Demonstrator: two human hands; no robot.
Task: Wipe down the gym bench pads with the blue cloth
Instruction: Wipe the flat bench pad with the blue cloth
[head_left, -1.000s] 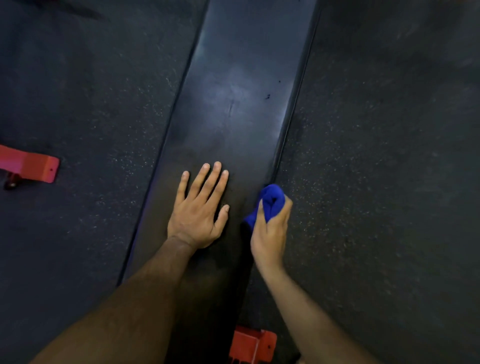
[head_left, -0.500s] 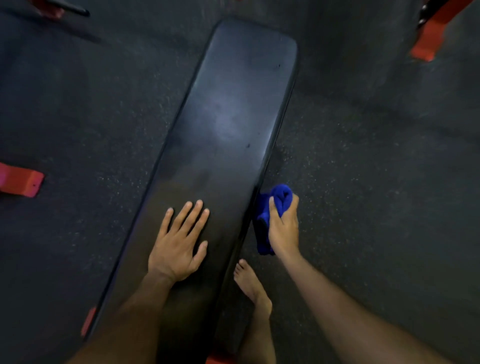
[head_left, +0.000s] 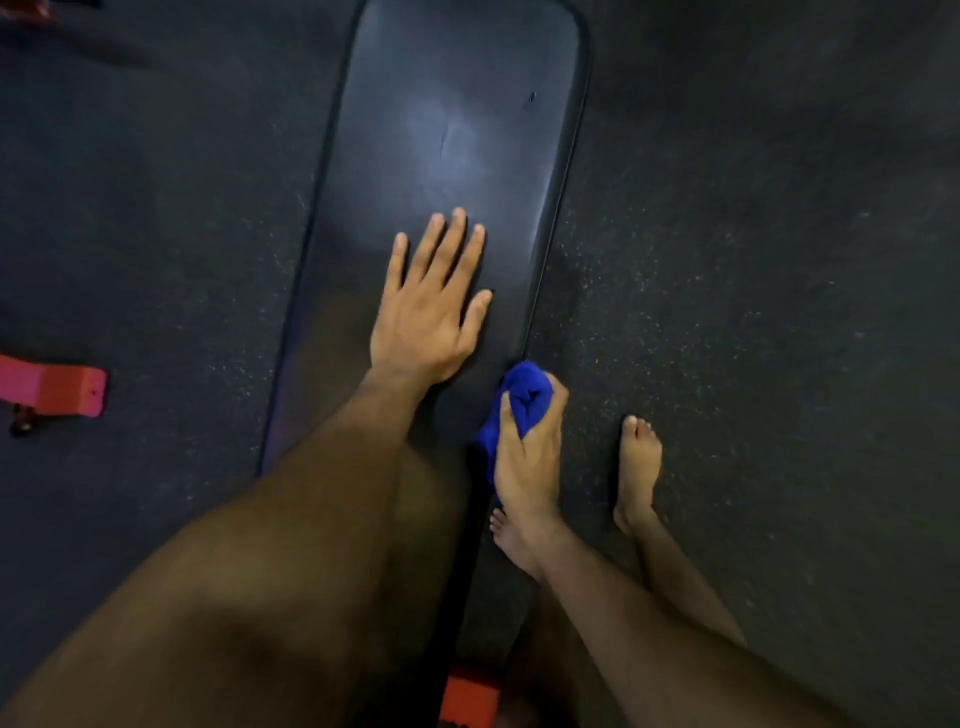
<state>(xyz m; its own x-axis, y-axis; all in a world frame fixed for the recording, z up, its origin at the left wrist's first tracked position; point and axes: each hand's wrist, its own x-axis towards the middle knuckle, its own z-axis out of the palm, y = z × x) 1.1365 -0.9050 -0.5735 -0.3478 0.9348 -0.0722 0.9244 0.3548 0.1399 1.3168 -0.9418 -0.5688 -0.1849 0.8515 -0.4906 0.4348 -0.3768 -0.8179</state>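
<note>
Left hand (head_left: 426, 317) flat, fingers straight, on pad (head_left: 467, 130), mid-frame: likely bracing. Right hand (head_left: 527, 452) grips bunched cloth (head_left: 524, 395) against pad's right edge, probably wiping it.

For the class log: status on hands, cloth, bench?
Left hand flat on bench pad. Right hand grips blue cloth at pad's right edge. Nothing obstructing.

You have one bench pad (head_left: 457, 130), one blue cloth (head_left: 524, 400), two hands, two bare feet — and two red frame pieces.

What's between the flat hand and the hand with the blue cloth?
Only bare black bench pad, seen from the head camera, between the left hand and the right hand.
</note>
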